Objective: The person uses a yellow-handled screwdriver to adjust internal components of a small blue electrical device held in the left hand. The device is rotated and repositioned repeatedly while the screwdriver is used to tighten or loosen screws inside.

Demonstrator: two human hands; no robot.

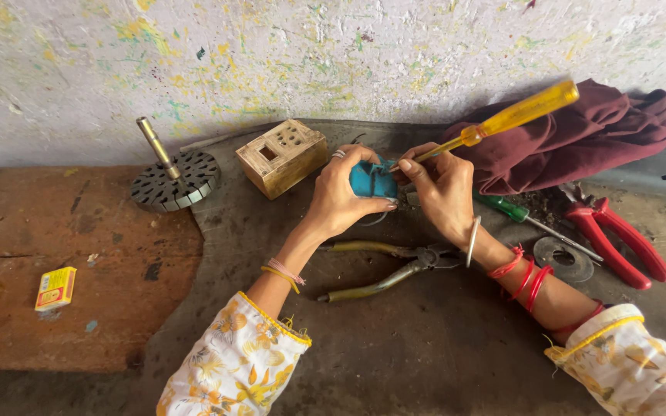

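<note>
**Screwdriver meets blue part at the bench**

On a dark mat (pixel 425 339), the left hand (pixel 341 196) wraps its fingers round a small blue part (pixel 371 181). The right hand (pixel 441 192), just beside it, pinches a yellow screwdriver (pixel 514 115) whose long axis slants from upper right down into the part. Pliers (pixel 383 270) lie below both wrists.

Left hand (pixel 344 192) clasps a small blue part (pixel 371 181); right hand (pixel 441 189) works a yellow-handled screwdriver (pixel 502 119) into it
</note>
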